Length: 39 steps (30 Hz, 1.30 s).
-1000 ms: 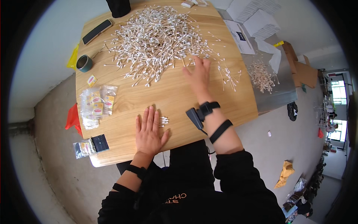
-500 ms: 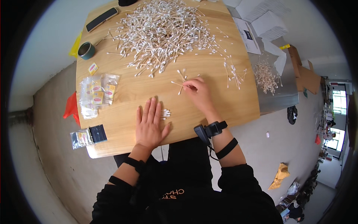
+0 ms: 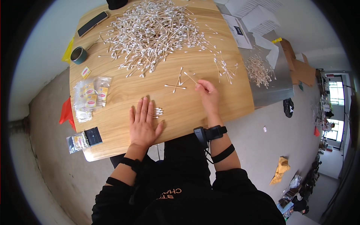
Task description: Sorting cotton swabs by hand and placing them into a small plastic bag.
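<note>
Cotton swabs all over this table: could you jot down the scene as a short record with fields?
surface: wooden table
main heap: cotton swabs, far side
left hand: flat on table, by small bundle of swabs
right hand: pinching one swab
loose swabs: few, left of right hand
left edge: clear packets, tape roll

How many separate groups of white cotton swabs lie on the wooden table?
4: the big pile at the far side, a small scatter at right, loose swabs before the right hand, a small bundle by the left hand.
</note>
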Tool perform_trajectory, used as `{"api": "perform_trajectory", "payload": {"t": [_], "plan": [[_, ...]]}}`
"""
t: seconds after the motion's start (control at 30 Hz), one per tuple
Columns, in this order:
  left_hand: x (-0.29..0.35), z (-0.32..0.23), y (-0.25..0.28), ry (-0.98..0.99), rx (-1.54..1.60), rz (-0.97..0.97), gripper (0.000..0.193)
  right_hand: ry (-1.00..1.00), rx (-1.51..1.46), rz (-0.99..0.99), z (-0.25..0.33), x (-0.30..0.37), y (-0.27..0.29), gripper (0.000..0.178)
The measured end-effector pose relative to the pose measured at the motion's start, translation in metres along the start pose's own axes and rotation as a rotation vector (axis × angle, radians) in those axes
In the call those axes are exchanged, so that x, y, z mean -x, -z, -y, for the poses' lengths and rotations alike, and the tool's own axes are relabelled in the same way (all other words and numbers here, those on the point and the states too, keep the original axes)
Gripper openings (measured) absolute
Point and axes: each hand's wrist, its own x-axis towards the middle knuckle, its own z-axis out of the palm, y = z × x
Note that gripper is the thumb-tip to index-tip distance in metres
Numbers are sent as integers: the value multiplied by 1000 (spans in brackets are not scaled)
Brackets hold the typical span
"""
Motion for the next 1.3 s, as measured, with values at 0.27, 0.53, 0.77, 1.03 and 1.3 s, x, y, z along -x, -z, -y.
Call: {"api": "perform_trajectory", "payload": {"t": [0.27, 0.53, 0.77, 1.03, 1.3], "plan": [[1, -2, -3, 2, 26, -64, 80, 229, 210, 190, 8, 26, -29, 17], [1, 0, -2, -21, -20, -31, 80, 368, 429, 155, 21, 37, -52, 18], [1, 2, 0, -10, 20, -21, 79, 228, 513, 165, 9, 19, -27, 13], [2, 0, -1, -18, 50, -64, 78, 272, 356, 236, 9, 40, -58, 18], [1, 2, 1, -20, 4, -7, 76, 285, 701, 103, 17, 28, -64, 12]]}}
